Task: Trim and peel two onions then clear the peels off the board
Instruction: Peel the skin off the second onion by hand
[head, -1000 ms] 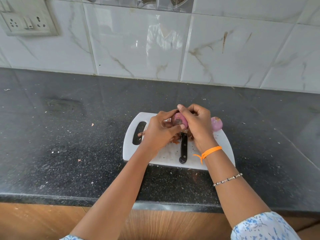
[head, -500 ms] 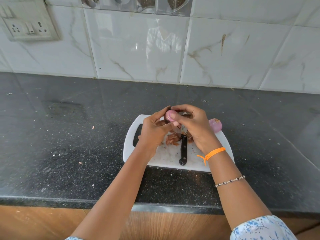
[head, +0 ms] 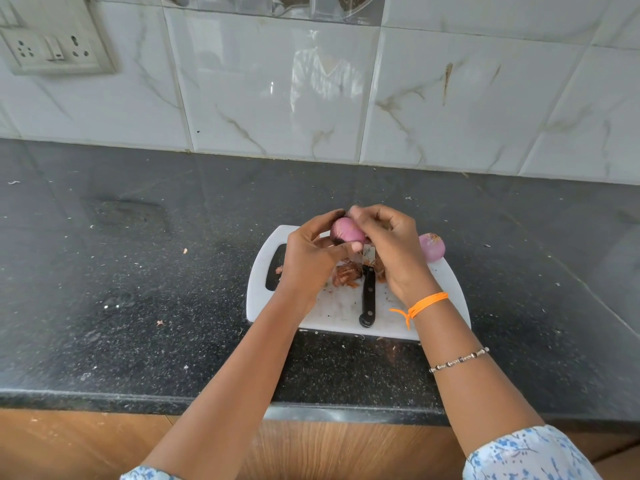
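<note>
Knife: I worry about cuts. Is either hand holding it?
No, the knife lies on the cutting board; both hands grip an onion.

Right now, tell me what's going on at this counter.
A person is peeling an onion, holding it in both hands, left hand and right hand, above a white cutting board. A second onion sits at the board's far right edge. A black-handled knife and loose peels lie on the board.

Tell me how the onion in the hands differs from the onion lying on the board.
The held onion is off the board, gripped by the left hand and right hand; the other onion lies at the board's far right corner, untouched. The hands hide much of the held one; the other shows more. Both look purple and peeled.
</note>
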